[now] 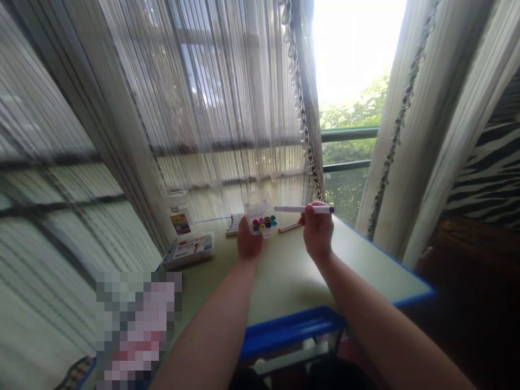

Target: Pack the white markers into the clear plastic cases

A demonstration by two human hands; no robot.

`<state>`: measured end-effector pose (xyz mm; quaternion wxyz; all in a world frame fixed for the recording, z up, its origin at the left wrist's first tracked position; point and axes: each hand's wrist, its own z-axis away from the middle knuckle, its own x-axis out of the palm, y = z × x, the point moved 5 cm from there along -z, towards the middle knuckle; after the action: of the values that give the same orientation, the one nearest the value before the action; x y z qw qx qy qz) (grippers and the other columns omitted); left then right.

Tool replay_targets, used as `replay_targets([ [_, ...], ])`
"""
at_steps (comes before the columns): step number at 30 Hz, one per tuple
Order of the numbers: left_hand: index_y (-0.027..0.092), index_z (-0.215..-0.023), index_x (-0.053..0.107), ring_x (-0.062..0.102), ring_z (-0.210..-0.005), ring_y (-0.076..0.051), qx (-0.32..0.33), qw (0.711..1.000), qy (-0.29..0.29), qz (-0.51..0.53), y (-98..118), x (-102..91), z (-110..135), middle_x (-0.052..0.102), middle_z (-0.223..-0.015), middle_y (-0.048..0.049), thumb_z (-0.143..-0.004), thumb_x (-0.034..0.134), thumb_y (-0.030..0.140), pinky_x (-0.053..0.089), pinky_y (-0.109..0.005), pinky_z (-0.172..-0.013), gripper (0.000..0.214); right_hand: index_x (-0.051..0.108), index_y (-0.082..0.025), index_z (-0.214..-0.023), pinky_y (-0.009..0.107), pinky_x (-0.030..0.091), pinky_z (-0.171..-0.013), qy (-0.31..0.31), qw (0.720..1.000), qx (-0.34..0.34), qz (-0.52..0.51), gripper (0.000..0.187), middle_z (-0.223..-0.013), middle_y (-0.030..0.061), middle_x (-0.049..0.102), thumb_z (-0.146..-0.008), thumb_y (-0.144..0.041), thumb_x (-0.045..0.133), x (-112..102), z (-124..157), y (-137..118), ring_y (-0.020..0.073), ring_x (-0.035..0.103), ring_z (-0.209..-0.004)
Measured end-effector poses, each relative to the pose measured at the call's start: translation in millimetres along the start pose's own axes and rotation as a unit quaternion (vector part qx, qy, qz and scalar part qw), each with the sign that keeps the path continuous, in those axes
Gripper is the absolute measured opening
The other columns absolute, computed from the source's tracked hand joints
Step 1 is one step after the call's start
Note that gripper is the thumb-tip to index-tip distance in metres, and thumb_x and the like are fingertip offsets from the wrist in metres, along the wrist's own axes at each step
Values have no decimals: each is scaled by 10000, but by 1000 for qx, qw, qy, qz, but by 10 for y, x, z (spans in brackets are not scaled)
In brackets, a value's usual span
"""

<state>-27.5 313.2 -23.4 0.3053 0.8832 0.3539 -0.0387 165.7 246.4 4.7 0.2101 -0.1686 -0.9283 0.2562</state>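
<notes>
The left hand [249,238] gripped the near left side of a clear plastic box [259,201], in which round red, pink, yellow, green and blue caps [262,226] showed. The right hand [319,232] pinched a white marker pen [293,209] with a purple end, held level above the worktop [284,281], its other end pointing left towards the box. An orange-ended marker [288,228] lay between the hands, and a row of white markers [234,225] lay left of the box. Farther left lay a flat printed case [189,248]; behind it stood a transparent container with a coloured label [180,223]. The printing on both was too blurred to read.
</notes>
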Motion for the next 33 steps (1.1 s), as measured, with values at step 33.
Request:
replay_targets([
  [33,198,-983,518,595,-914,-248,71,996,-38,-45,129,43,84,612,-951,-99,-787,578,256,491,-372,-820,213,610,-170,-950,201,365,-501,-212,950,-77,218,281,-533,-61,469,-823,-415,562,264,151,17,80,423,-463],
])
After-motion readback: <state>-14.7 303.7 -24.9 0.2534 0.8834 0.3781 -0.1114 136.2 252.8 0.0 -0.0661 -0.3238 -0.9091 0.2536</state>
